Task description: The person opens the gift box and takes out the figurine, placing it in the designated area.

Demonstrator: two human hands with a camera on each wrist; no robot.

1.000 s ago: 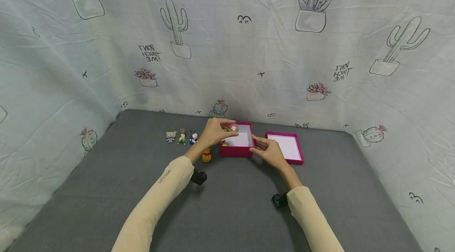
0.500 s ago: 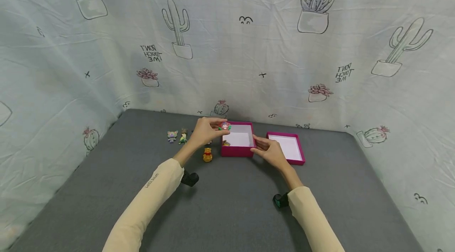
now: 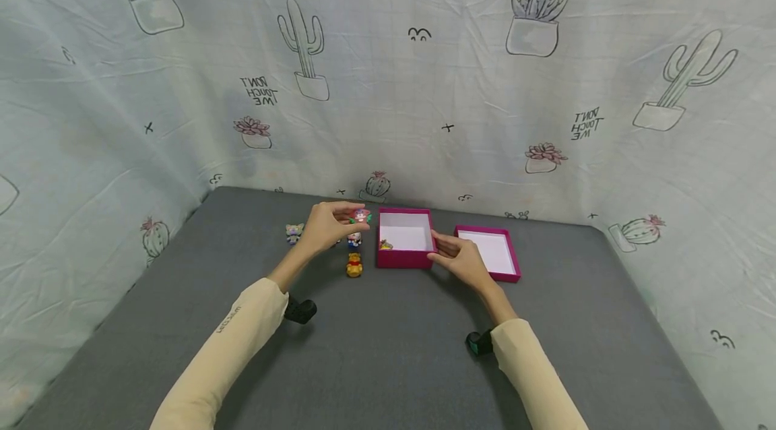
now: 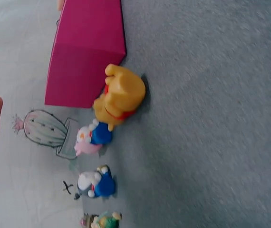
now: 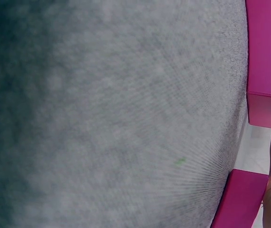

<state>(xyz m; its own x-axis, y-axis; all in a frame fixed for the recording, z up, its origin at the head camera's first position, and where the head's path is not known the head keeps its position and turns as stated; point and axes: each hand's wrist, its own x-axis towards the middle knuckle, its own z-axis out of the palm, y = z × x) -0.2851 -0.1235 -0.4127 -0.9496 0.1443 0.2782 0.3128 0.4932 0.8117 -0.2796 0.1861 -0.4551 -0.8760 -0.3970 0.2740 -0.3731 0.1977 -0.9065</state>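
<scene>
Between thumb and fingers, my left hand point(image 3: 324, 224) pinches a small pink-and-green figurine point(image 3: 362, 216), raised left of the magenta box point(image 3: 404, 259). The box is open at the top, with a white inside and a small yellowish figurine point(image 3: 385, 244) in its front left corner. My right hand point(image 3: 461, 258) holds the box at its right side, thumb at the front corner. On the table below my left hand stand a yellow bear figurine in red point(image 4: 126, 92) and a white-and-blue figurine with pink point(image 4: 97, 135). My left hand partly hides the row of figurines in the head view.
The magenta lid point(image 3: 514, 261) lies white side up, right of the box. A cat-like figurine point(image 3: 294, 233) is at the row's left end. The left wrist view shows another blue-and-white figurine point(image 4: 102, 183) and a green one point(image 4: 106, 221). A printed curtain point(image 3: 388, 79) hangs behind the table.
My left hand has carried the pink-and-green figurine leftward, from over the box to beyond its left side. My right hand and the box have stayed in place.
</scene>
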